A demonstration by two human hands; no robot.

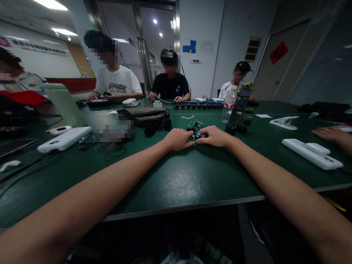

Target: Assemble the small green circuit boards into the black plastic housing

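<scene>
Over the green table (181,183) both my forearms reach forward, and the hands nearly meet in the middle. My right hand (213,135) is closed in a pinch at a small blue part (197,135) with a shiny look. On the other side of that part, my left hand (178,139) has its fingers bent and pressed together; what they grip is hidden. Small green circuit boards (195,124) lie in a loose heap just beyond my fingertips. Dark bits beside the blue part are too small to name.
Right of my hands stand a water bottle (228,106) and a dark clear bottle (240,104), with small black blocks (242,129) nearby. A fabric bag (145,113) lies left. White devices (64,139) rest on both sides. Several people sit around the table; a co-worker's hand (330,134) is far right.
</scene>
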